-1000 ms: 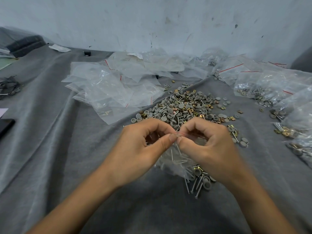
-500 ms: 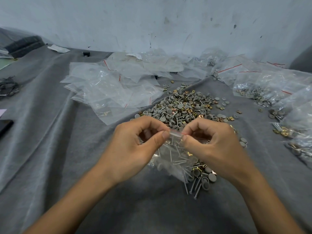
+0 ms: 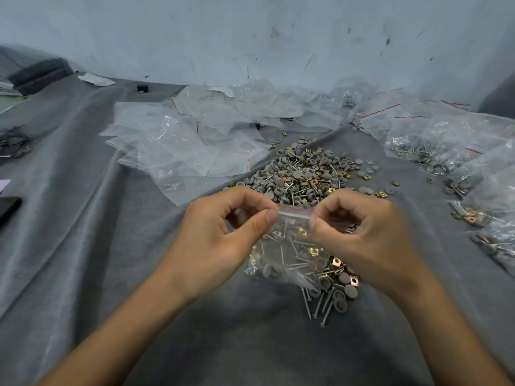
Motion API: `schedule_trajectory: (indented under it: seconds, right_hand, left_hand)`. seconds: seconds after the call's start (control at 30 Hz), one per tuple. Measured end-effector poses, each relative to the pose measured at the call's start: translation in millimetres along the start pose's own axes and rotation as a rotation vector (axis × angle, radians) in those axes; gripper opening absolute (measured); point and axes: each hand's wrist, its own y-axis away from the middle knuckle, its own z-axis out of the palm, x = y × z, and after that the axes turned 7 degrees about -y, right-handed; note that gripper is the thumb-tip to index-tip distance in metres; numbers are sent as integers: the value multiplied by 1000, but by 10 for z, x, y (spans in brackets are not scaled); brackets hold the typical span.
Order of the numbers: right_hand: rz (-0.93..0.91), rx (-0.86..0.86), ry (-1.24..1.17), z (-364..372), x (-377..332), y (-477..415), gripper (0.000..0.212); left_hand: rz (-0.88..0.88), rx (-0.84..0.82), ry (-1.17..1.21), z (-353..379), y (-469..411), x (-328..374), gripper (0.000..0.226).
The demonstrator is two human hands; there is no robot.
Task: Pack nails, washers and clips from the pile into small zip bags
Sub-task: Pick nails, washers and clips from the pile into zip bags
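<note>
The bag (image 3: 289, 254) is thin clear plastic, glossy and crinkled, with a red strip along its zip. The nails (image 3: 317, 305) are bare silvery metal, smooth with a dull shine. The washers (image 3: 350, 291) look like matt grey plastic or rubber. The clips (image 3: 336, 262) are brassy metal, bright and reflective. The empty bags (image 3: 178, 146) are the same shiny clear film. Under everything lies a matt grey cloth (image 3: 195, 344), soft and felt-like. The wall (image 3: 250, 37) is matt paint, scuffed and stained.
</note>
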Motion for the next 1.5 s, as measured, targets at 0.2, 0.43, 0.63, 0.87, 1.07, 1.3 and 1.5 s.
schedule_trajectory:
  seconds: [0.2, 0.43, 0.63, 0.87, 1.07, 1.3, 1.5]
  right_hand:
    - [-2, 41, 10, -136, 44, -34, 15]
    - [-6, 96, 85, -225, 116, -38, 15]
    - [117, 172, 32, -362, 266, -61, 15]
    - [96, -67, -233, -33, 90, -17, 18]
    - [49, -34, -304, 22, 90, -1, 6]
    - [37, -50, -297, 65, 61, 15, 7]
    - [24, -23, -317, 95, 33, 30, 7]
  left_hand:
    - [4, 47, -15, -28, -31, -7, 5]
    - [11, 64, -36, -26, -56, -25, 3]
    - [-112, 158, 55, -134, -102, -130, 6]
    - [-112, 117, 57, -89, -98, -155, 5]
    - [-139, 88, 72, -125, -89, -93, 21]
    - [-138, 16, 127, -100, -69, -39, 23]
    - [-174, 29, 181, -61, -61, -25, 14]
